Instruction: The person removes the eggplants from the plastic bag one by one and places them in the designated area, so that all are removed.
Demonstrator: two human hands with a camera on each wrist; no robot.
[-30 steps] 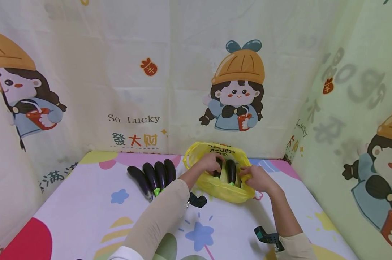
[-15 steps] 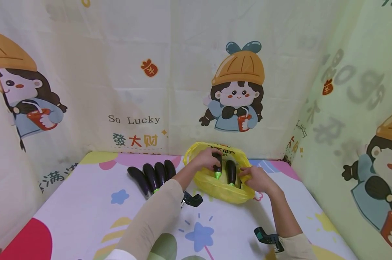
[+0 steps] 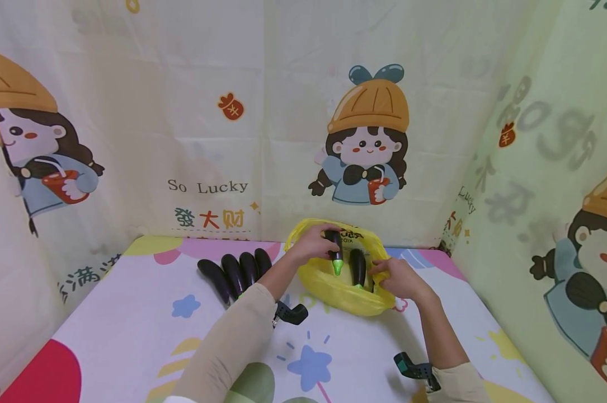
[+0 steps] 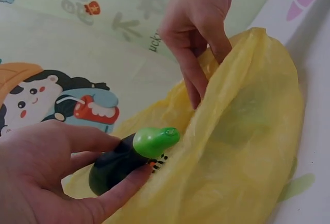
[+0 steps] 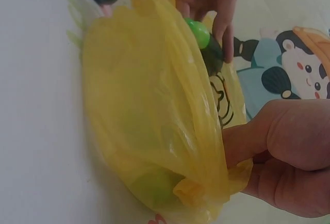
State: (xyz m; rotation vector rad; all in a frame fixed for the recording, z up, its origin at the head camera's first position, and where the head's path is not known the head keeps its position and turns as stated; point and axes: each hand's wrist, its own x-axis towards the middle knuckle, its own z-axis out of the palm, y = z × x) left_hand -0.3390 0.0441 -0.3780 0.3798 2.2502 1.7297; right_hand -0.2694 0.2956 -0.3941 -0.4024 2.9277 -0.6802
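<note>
A yellow plastic bag (image 3: 340,294) stands with its mouth held wide at the back of the table. My left hand (image 3: 310,245) grips a dark purple eggplant (image 3: 336,246) over the bag's mouth, its green stem end (image 4: 154,140) pointing out past my thumb and fingers. A second eggplant (image 3: 357,266) lies inside the bag, to the right of the held one. My right hand (image 3: 401,277) pinches the bag's right rim, as the right wrist view shows at the bag edge (image 5: 240,177). Green shapes show dimly through the plastic there.
Several more eggplants (image 3: 235,273) lie side by side left of the bag, partly behind my left forearm. A printed cloth wall (image 3: 283,168) rises directly behind the table (image 3: 132,313), with another along the right.
My left hand has drawn slightly left and up with the eggplant, whose green end now shows above the bag's inside. My right hand has stayed on the rim.
</note>
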